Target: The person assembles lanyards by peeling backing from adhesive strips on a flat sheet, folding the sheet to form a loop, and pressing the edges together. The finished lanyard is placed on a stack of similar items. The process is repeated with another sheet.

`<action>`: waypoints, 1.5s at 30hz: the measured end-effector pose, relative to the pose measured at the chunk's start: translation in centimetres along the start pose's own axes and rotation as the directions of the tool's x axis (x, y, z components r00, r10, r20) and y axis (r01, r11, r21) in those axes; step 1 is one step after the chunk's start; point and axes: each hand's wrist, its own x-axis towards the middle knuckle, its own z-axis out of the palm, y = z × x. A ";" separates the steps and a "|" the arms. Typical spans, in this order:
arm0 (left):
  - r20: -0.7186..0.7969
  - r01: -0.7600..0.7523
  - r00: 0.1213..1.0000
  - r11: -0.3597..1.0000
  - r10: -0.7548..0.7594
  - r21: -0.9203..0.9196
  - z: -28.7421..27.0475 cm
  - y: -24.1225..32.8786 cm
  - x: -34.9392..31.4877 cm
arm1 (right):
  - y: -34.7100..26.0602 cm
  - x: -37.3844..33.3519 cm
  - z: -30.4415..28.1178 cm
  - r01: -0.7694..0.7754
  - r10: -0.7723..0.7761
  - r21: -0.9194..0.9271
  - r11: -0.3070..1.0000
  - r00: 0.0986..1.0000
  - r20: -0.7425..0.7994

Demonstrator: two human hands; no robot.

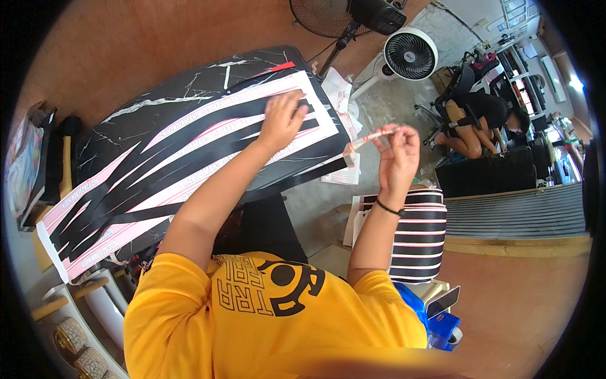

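Observation:
A long white and pink printed sheet (189,180) lies across a black marbled table (183,88). Several black strips (208,123) are cut apart on it, bunched at the near left end. Flat on the strips near the sheet's far right end rests my left hand (283,120), fingers stretched out. Past the table's right edge, raised in the air, my right hand (399,155) pinches a narrow white and red strip of backing (372,136). That backing runs down to the end of a black strip (303,179), which crosses the table's front edge.
A white fan (410,54) and a black stand fan (353,19) stand beyond the table. Papers (338,91) hang by its right corner. A black-and-white striped bundle (418,237) and a phone (443,302) sit at my right. Farther right, a person (470,120) sits bent forward.

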 end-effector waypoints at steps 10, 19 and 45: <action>0.778 0.694 0.628 0.467 -0.020 -0.549 -6.0 6.3 -3.8 | -5.1 8.7 6.0 0.171 -0.208 0.213 0.962 0.965 0.161; 0.157 0.065 0.985 0.998 -0.067 0.018 -16.1 5.6 2.1 | -4.9 6.5 -2.5 0.120 -0.132 0.340 0.933 0.991 0.011; 0.560 0.536 0.803 0.657 -0.203 -0.530 -18.2 7.5 -1.8 | 0.7 -0.4 13.0 -0.137 0.132 -0.007 0.991 0.942 0.309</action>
